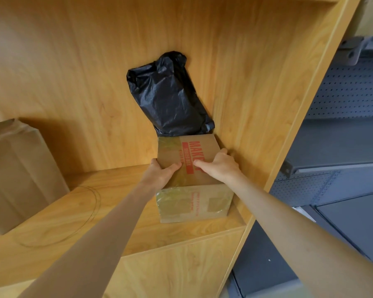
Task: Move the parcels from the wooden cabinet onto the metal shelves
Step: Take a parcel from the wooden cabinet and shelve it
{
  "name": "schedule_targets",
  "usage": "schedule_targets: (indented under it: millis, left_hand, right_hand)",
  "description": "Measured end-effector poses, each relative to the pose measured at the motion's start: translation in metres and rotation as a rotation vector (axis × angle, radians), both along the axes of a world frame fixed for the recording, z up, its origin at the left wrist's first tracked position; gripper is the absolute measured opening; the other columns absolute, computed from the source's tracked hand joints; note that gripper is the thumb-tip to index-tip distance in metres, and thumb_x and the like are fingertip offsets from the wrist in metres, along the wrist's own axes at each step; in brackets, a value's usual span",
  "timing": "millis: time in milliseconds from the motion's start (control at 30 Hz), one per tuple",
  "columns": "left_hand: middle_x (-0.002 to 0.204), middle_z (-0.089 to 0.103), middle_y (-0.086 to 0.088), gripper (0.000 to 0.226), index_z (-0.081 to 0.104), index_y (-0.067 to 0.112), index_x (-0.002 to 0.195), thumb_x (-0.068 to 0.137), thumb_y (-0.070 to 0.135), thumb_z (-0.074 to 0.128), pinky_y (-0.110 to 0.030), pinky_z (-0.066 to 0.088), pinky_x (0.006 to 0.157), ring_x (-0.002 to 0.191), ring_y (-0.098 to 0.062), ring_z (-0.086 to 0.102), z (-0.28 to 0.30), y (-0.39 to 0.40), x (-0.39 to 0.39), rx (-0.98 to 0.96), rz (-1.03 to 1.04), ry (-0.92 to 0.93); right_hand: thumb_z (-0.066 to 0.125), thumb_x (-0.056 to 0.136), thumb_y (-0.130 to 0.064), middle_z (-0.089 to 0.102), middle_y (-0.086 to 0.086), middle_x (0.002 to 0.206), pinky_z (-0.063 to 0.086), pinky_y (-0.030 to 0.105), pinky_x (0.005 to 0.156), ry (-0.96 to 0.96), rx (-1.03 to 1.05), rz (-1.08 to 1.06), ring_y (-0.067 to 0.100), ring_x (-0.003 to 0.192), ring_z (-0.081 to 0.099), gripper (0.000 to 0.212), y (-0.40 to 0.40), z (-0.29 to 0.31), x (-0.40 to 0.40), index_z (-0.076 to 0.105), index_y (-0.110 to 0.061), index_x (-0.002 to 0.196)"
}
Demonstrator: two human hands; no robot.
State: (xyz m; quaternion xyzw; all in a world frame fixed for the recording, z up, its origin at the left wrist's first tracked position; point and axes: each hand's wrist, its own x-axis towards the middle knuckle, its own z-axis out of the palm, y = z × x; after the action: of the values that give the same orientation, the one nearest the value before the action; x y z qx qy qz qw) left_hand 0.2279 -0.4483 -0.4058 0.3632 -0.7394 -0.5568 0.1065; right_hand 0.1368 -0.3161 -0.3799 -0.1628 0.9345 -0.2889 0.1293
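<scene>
Both hands grip the cardboard box (190, 168) on the wooden cabinet (95, 61) shelf: left hand (159, 174) curled round its left edge, thumb on top; right hand (219, 166) round its right edge. Arms reach forward, extended. Black bag parcel (167, 95) leans just behind the box; brown parcel (17, 173) well left. Metal shelves (342, 147) right of cabinet.

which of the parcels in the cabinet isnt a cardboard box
The black plastic-wrapped parcel, leaning against the cabinet's back wall behind the red-printed box. That box and the plain box at far left are both brown cardboard.
</scene>
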Motion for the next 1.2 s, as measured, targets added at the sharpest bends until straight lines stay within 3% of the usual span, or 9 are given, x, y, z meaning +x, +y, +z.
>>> schedule_targets:
  millis: [400, 567, 800, 933, 1100, 1200]
  left_hand:
    - [0.130, 0.052, -0.006, 0.071, 0.034, 0.015, 0.138, 0.084, 0.048, 0.066, -0.041, 0.048, 0.096, 0.115, -0.027, 0.054, 0.062, 0.024, 0.052, -0.005, 0.061, -0.025]
    - [0.132, 0.052, -0.006, 0.074, 0.032, 0.015, 0.139, 0.082, 0.046, 0.068, -0.042, 0.047, 0.097, 0.116, -0.026, 0.054, 0.096, 0.045, 0.093, -0.003, 0.090, -0.026]
    - [0.132, 0.053, -0.007, 0.082, 0.026, 0.016, 0.144, 0.081, 0.046, 0.069, -0.038, 0.049, 0.093, 0.115, -0.026, 0.055, 0.144, 0.072, 0.154, -0.012, 0.110, -0.037]
    - [0.133, 0.052, -0.007, 0.084, 0.023, 0.017, 0.145, 0.081, 0.043, 0.071, -0.034, 0.048, 0.087, 0.115, -0.026, 0.054, 0.172, 0.090, 0.188, 0.023, 0.112, -0.024]
    - [0.134, 0.051, -0.005, 0.089, 0.025, 0.016, 0.143, 0.076, 0.046, 0.075, -0.040, 0.046, 0.097, 0.117, -0.025, 0.052, 0.208, 0.110, 0.237, 0.033, 0.082, 0.042]
    - [0.127, 0.051, -0.001, 0.093, 0.026, 0.015, 0.143, 0.072, 0.043, 0.079, -0.032, 0.046, 0.086, 0.107, -0.019, 0.052, 0.236, 0.125, 0.274, 0.071, 0.046, 0.123]
  right_hand:
    - [0.066, 0.080, -0.058, 0.047, 0.010, 0.134, 0.040, 0.034, 0.083, 0.026, -0.083, -0.022, 0.030, 0.120, 0.051, 0.083, 0.020, 0.059, 0.050, 0.032, -0.008, 0.136]
    - [0.068, 0.078, -0.059, 0.044, 0.009, 0.135, 0.044, 0.037, 0.089, -0.026, -0.107, -0.012, 0.029, 0.120, 0.050, 0.088, 0.038, 0.090, 0.085, 0.031, -0.007, 0.139]
    - [0.069, 0.077, -0.057, 0.046, 0.006, 0.131, 0.040, 0.029, 0.075, -0.053, -0.168, 0.029, 0.025, 0.113, 0.053, 0.081, 0.068, 0.135, 0.142, 0.038, -0.008, 0.134]
    - [0.072, 0.076, -0.056, 0.045, 0.008, 0.131, 0.048, 0.037, 0.086, -0.056, -0.182, 0.004, 0.028, 0.114, 0.054, 0.086, 0.088, 0.162, 0.179, 0.033, -0.007, 0.135]
    - [0.071, 0.076, -0.056, 0.041, 0.008, 0.139, 0.046, 0.039, 0.093, -0.007, -0.206, -0.001, 0.029, 0.123, 0.049, 0.094, 0.115, 0.205, 0.235, 0.026, -0.007, 0.143]
    - [0.071, 0.075, -0.057, 0.044, 0.006, 0.138, 0.047, 0.039, 0.092, 0.030, -0.239, 0.000, 0.027, 0.121, 0.050, 0.091, 0.134, 0.234, 0.272, 0.029, -0.011, 0.141]
